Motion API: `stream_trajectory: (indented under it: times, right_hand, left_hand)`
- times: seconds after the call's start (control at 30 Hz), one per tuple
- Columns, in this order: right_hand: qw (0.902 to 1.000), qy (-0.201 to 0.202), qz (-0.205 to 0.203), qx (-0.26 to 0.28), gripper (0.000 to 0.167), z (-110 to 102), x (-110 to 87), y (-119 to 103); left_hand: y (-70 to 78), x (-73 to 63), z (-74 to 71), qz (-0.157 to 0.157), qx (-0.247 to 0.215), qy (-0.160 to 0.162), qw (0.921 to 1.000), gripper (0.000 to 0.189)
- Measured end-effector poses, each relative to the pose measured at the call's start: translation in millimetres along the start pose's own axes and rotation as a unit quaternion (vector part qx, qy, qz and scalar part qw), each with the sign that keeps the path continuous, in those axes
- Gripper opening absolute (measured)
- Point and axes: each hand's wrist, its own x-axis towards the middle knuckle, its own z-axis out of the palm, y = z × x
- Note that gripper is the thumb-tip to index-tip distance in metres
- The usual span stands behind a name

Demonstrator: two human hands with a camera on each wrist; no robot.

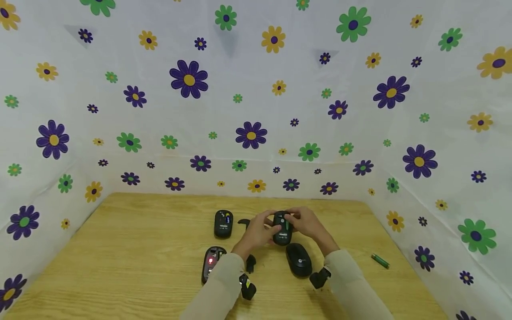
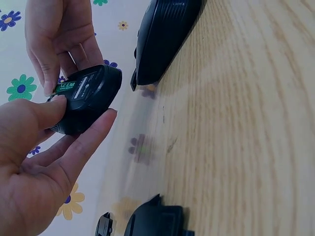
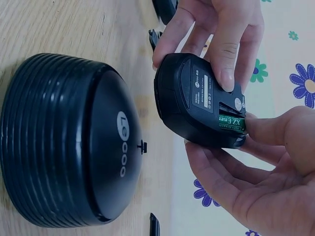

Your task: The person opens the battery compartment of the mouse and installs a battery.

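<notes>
A black computer mouse [image 1: 283, 238] is held bottom side up above the table. My left hand [image 1: 257, 234] grips it, thumb on the underside and fingers along the edge. A green battery [image 3: 231, 123] lies in its uncovered battery slot. At the end of that battery, the thumb of my right hand [image 1: 310, 223] presses, while its fingers curl around the mouse's side. Just below my hands, another black mouse [image 1: 298, 261] rests on the table with its top up.
Left of my hands lie two overturned mice: one [image 1: 223, 226] with a blue battery showing, one [image 1: 207, 266] with a red light glowing. Black covers [image 1: 250, 264] lie near my left arm. A loose green battery [image 1: 380, 261] lies at the right. Flowered sheeting [image 1: 256, 164] surrounds the table.
</notes>
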Motion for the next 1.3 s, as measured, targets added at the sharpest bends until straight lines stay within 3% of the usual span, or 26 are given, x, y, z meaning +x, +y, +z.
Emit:
stream_trajectory:
  times: [0.8, 1.1, 1.3]
  right_hand:
    - [0.9996, 0.011, 0.027, -0.005, 0.035, -2.2, 1.6, 1.5]
    - [0.9990, 0.035, 0.022, -0.016, 0.032, 1.1, 1.0, 3.4]
    - [0.9992, 0.031, 0.013, -0.023, 0.031, 0.6, 0.6, 2.7]
  left_hand:
    - [-0.6, -0.5, 2.0, -0.013, -0.009, -0.005, 0.9999, 0.053]
    - [-1.2, -0.8, 2.6, -0.009, -0.005, -0.002, 0.9999, 0.052]
    - [-2.3, 0.0, 3.0, -0.006, -0.007, -0.005, 0.9999, 0.053]
